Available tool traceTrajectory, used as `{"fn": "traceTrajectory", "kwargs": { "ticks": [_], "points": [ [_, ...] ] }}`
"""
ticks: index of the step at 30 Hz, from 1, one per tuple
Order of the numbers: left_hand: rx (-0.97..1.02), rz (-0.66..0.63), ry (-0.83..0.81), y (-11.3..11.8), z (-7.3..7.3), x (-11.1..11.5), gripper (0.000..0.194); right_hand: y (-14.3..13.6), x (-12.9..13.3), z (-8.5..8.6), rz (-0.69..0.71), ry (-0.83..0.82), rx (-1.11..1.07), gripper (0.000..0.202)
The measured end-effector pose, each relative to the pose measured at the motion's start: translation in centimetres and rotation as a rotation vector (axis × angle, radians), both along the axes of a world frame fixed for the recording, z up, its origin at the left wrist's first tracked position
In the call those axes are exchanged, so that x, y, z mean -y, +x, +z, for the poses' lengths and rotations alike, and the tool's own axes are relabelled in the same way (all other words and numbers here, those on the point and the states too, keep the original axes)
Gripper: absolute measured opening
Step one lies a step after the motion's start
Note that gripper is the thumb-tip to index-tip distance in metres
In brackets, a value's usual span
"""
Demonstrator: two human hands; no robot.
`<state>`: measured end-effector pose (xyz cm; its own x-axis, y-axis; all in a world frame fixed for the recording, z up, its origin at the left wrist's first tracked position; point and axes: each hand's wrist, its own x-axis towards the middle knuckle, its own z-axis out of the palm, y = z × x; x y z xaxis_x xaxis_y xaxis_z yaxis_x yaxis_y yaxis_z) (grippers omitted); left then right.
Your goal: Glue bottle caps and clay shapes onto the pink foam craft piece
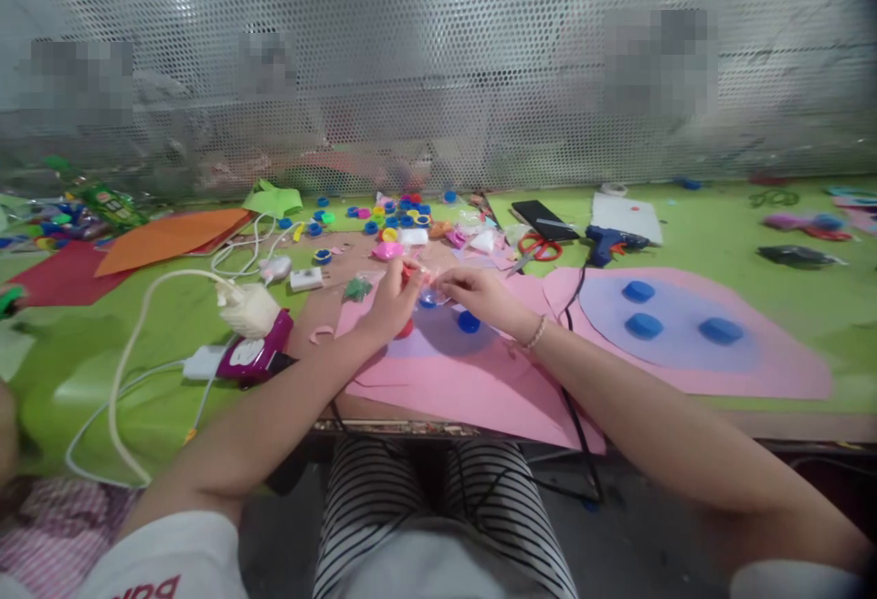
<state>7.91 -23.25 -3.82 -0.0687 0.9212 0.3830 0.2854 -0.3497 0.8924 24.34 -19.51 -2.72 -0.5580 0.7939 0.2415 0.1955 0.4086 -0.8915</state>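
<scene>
Over the near pink paper sheet (pixel 472 394), my left hand (pixel 394 302) has its fingers closed on a small red and clear piece, too small to name. My right hand (pixel 483 298) is just to the right, fingers pinched together at the same spot; what they hold is hidden. A blue cap (pixel 469 321) lies below my right hand on the sheet's pale purple patch (pixel 445 339). A red cap (pixel 405 330) sits beside my left wrist. Another pink sheet (pixel 787 371) on the right bears three blue caps (pixel 645 326).
Behind my hands lie several coloured caps (pixel 404 215), red-handled scissors (pixel 538 248), a black phone (pixel 544 220) and a blue glue gun (pixel 609 243) with its cable. A purple power strip (pixel 257 352) with cords stands left. A perforated metal screen (pixel 438 78) rises behind. A person's arm shows far left.
</scene>
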Motion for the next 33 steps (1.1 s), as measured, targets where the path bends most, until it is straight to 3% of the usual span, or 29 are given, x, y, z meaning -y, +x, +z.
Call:
{"fn": "traceTrajectory", "kwargs": {
  "ticks": [6,14,22,29,33],
  "points": [
    [0.249,-0.095,-0.12,0.1,0.1,-0.5,0.023,0.0,-0.3,-0.1,-0.109,0.049,0.037,0.013],
    [0.363,-0.139,-0.189,0.0,0.3,-0.6,0.034,0.5,-0.5,0.4,-0.116,0.071,0.03,0.018],
    [0.133,-0.006,-0.121,-0.8,0.3,-1.1,0.024,0.1,0.1,0.6,-0.081,-0.257,-0.194,0.009],
    [0.222,-0.047,-0.146,-0.5,0.2,-1.1,0.02,0.2,0.0,0.3,-0.01,-0.012,-0.042,0.019],
    [0.333,-0.079,-0.177,-0.2,-0.1,-1.0,0.02,0.2,-0.3,0.0,-0.006,-0.038,-0.062,0.012]
  ]
}}
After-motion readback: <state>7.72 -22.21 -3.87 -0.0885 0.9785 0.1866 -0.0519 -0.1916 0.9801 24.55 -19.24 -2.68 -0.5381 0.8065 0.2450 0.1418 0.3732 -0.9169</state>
